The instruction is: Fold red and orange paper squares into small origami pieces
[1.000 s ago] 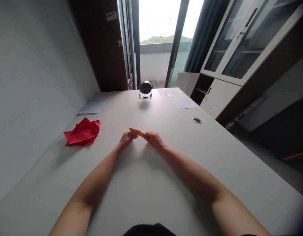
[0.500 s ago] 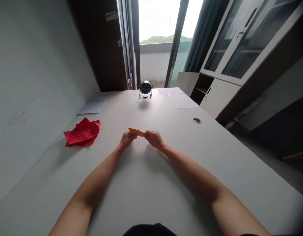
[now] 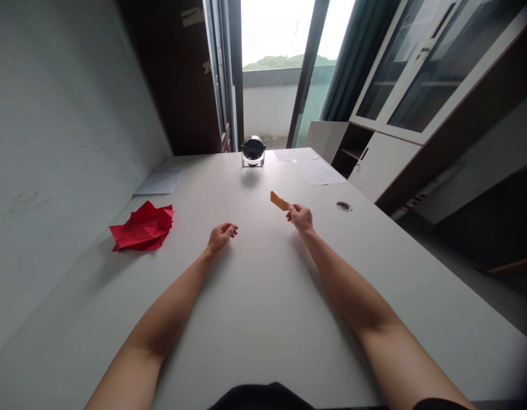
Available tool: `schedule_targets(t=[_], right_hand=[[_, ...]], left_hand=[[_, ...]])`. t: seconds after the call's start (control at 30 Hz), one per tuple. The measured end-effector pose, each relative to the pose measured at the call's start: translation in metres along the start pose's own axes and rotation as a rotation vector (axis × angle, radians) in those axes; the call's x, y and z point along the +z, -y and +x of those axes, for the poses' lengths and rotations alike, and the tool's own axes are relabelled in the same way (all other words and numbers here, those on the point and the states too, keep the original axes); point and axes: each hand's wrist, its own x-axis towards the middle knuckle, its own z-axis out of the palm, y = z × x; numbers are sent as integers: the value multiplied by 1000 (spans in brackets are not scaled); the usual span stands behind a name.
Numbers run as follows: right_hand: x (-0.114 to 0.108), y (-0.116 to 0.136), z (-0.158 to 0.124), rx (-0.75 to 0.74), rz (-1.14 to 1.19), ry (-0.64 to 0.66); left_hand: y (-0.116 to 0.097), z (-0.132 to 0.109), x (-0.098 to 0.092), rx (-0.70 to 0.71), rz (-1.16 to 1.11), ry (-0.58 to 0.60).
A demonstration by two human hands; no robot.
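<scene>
My right hand (image 3: 300, 217) pinches a small folded orange paper (image 3: 279, 201) and holds it above the white table (image 3: 263, 296), right of centre. My left hand (image 3: 221, 235) rests on the table near the middle, palm up, fingers loosely curled with nothing in them. About a hand's width of bare table lies between the two hands. A crumpled folded red paper (image 3: 142, 228) lies on the table well to the left of my left hand.
A small black and silver device (image 3: 253, 152) stands at the table's far edge. White sheets (image 3: 159, 182) lie at the far left and more papers (image 3: 308, 166) at the far right. A round cable hole (image 3: 343, 206) sits right of my right hand. A wall runs along the left.
Both hands held the orange paper together at the centre. Now my left hand has let go and stays put; my right hand has carried the paper to the right and farther away.
</scene>
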Motion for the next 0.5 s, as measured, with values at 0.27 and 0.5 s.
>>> schedule_targets(t=[0.27,0.5], right_hand=[[-57,-49,36,310,99,-298],[-48,-52,34,227,-22,-363]], left_hand=[[-3,-2,1,4,43,28],[-7,-3,1,0,72,31]])
